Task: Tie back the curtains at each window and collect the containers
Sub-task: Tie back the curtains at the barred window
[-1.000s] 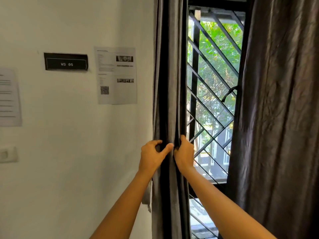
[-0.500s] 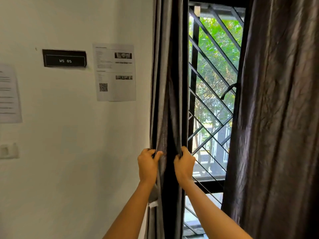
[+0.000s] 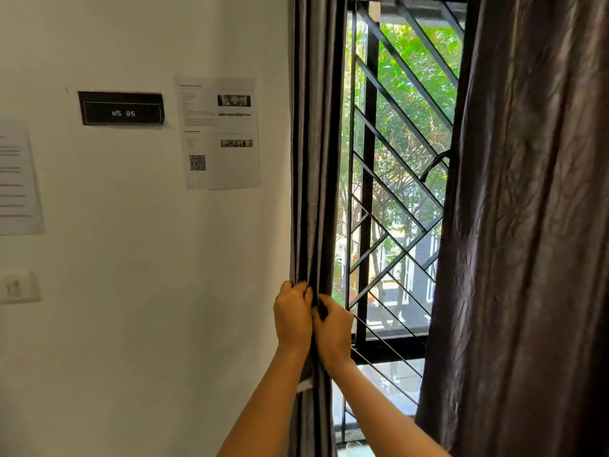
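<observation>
Grips the dark grey curtain (image 3: 314, 159), gathered into a narrow bunch right at the edge of the white wall (image 3: 164, 324) — left hand (image 3: 292, 316) curled round the wall-side folds, right hand (image 3: 333, 331) curled round the window-side folds, knuckles touching. Between this bunch and the second curtain (image 3: 527, 225), hanging loose on the right, an open strip of window grille (image 3: 395, 199). Well to the left on the wall, apart from the fabric: a printed sheet (image 3: 219, 133) and a black sign (image 3: 121, 108).
</observation>
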Motion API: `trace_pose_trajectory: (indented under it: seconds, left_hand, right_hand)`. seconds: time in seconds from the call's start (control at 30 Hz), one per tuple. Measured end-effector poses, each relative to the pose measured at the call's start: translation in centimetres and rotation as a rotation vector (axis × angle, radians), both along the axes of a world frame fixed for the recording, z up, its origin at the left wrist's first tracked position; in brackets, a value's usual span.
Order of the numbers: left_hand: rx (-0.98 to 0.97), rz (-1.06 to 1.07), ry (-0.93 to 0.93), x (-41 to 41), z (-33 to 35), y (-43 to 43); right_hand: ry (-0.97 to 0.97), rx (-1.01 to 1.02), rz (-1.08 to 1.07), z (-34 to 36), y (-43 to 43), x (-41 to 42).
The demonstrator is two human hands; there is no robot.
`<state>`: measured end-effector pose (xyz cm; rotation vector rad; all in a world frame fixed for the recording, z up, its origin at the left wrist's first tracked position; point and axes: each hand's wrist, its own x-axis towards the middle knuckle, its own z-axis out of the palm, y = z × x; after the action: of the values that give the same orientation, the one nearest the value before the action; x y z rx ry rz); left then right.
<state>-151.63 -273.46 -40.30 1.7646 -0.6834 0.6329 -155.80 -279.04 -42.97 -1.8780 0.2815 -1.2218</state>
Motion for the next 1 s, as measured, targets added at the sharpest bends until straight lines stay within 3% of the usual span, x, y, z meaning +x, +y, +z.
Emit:
trace_pose_trajectory:
  seconds: [0.3,0.57,0.7,1.0]
  left_hand:
    - [0.015,-0.155,-0.006,1.1,-0.1,1.0]
    - [0.047,-0.032,0.055,1.1,0.8,0.1]
    - [-0.056,-0.138,0.060,0.8,-0.1,0.4]
    - [-0.070,-0.256,0.009,0.5,-1.8,1.1]
  right_hand:
    - [-0.075,-0.019,0.119,-0.6,0.2,-0.5]
    - [-0.033,0.008,0.134,-0.4,0.3,0.0]
    - [-0.081,0.058,0.132,-0.6,0.2,0.2]
    - [-0.072,0.080,0.127,-0.8,0.1,0.2]
